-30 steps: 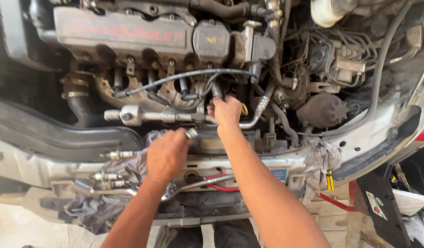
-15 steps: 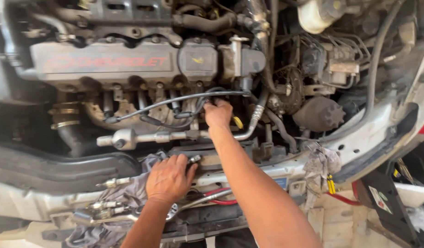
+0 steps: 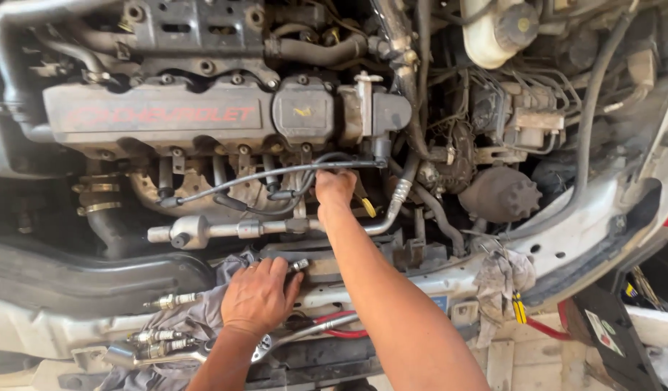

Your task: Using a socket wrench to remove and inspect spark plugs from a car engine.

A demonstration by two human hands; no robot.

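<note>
open engine bay, grimy and crowded.
left hand lies flat, fingers spread on soft grey rag by loose spark plugs; right hand curled around stiff, probably greasy ignition lead — hold near its boot.

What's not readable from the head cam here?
- Right hand: fingers reach down among the hoses; the hand itself hides whatever they touch.
- Left hand: palm rests on the grey rag; anything under it is covered.
- Ratchet: its handle end passes behind the right forearm.
- Spark plugs: too small to judge condition.
</note>
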